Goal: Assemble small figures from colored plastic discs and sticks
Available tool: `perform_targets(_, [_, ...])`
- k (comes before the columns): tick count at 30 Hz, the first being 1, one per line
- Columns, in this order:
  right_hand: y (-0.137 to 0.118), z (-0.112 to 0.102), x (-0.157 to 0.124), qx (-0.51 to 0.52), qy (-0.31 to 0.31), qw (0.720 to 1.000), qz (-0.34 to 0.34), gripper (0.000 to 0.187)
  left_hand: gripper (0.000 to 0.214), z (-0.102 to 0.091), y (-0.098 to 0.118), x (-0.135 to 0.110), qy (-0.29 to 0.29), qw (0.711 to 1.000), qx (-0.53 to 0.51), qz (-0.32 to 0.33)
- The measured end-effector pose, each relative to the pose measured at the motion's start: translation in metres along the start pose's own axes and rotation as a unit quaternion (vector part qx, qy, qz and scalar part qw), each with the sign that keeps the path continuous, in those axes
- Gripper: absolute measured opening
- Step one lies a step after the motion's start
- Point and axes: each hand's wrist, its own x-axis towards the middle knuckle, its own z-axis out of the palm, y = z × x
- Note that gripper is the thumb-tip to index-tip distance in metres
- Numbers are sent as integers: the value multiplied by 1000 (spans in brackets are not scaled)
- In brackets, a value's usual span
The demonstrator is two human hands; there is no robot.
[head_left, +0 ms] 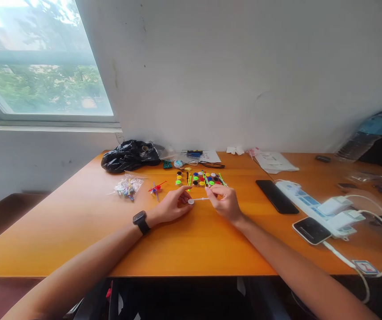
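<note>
My left hand (172, 206), with a black watch on its wrist, pinches a small white disc (191, 202) on the orange table (77, 231). My right hand (224, 202) pinches the other end of a thin white stick (201, 199) that joins that disc. Just behind both hands lie several small coloured discs (200, 178) and thin green and black sticks in rows. A small red and blue assembled piece (156, 188) lies to the left of them.
A clear bag of small parts (128, 186) and a black plastic bag (130, 155) lie at the back left. To the right are a black phone (276, 196), a white power strip (314, 206) with chargers and cables, and a second phone (311, 230). Papers lie by the wall.
</note>
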Motion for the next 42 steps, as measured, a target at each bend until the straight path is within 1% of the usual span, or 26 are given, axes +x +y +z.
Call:
perform_targets(3, [-3,0,1,23,10,1000,6,62,45,0,0,0,-3,1000,-10,4])
perform_targets(7, [-6,-2,2,51,32,998,7,57,38,1,-3,0,0,1000,-6,7])
perform_targets(10, [-3,-3,2,68,55,996,19,52,34,2,-4,0,4,1000,14,8])
perform_targets(12, [1,-3,2,88,55,994,35,51,36,2,-4,-1,7,1000,24,11])
perform_targets(14, [5,0,2,118,31,991,52,49,39,2,-2,-1,18,999,25,18])
perform_targets(16, [8,3,2,152,-6,986,74,46,38,1,-1,0,36,999,23,27])
perform_targets(19, [11,8,1,188,-62,975,102,37,23,-1,-2,1,57,997,32,41])
perform_targets(22, [15,11,-1,201,-94,967,125,30,13,-2,-5,2,54,996,56,48])
perform_targets(26, [20,14,-4,198,-121,960,156,31,13,-3,-3,2,54,994,78,49])
perform_targets(29, [20,15,-5,186,-135,959,165,32,18,-4,2,3,41,994,90,49])
perform_targets(32, [17,14,-5,206,-147,951,180,34,22,-5,4,3,27,994,95,41])
perform_targets(37, [13,13,-5,238,-170,930,225,33,19,-5,5,1,6,996,84,20])
perform_targets(42, [15,14,-7,242,-180,916,266,34,15,-5,6,-1,-15,992,121,32])
